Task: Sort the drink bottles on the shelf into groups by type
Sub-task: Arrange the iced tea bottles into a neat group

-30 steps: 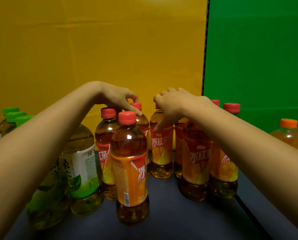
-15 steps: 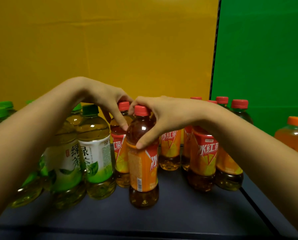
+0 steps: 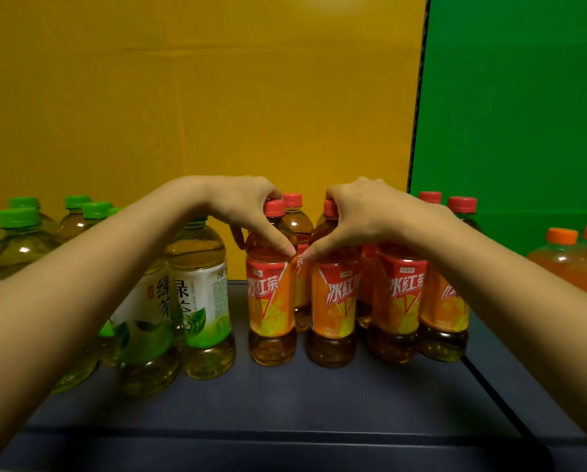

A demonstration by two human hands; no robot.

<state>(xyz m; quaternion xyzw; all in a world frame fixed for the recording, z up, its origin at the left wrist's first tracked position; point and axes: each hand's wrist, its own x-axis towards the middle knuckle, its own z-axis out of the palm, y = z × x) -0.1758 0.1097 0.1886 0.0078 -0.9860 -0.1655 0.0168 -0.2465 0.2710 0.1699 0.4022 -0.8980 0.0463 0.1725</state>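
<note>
Two forearms reach in from the near edge of the dark shelf (image 3: 285, 403), bare. Left hand (image 3: 241, 206) curls over the neck of a front-row iced black tea bottle (image 3: 272, 294), fingers (image 3: 283, 247) closed round its shoulder under the red cap. Right hand (image 3: 363, 212) grips the neighbouring tea bottle (image 3: 333, 301) the same way, closed on neck and shoulder; the two thumb tips nearly meet between the bottles. Both bottles upright on the shelf, just beside each other, orange-red labels reading 冰红茶 in white.

Right of the held pair: two more of the same tea (image 3: 396, 301), same 冰红茶 label, red caps. More red caps (image 3: 292, 199) show behind the held pair.

Left of the held pair: green tea bottles (image 3: 201, 301), pale liquid, white-and-green labels with leaf art, reading 绿茶 in dark characters; small print unreadable. Further green caps (image 3: 19, 217) cluster behind and left.

Far right of the held pair, well apart: orange-capped bottles (image 3: 562, 257) of cloudy orange drink, labels out of view.

Behind everything, a yellow backdrop (image 3: 200, 97); right of it a green backdrop (image 3: 516, 97).
</note>
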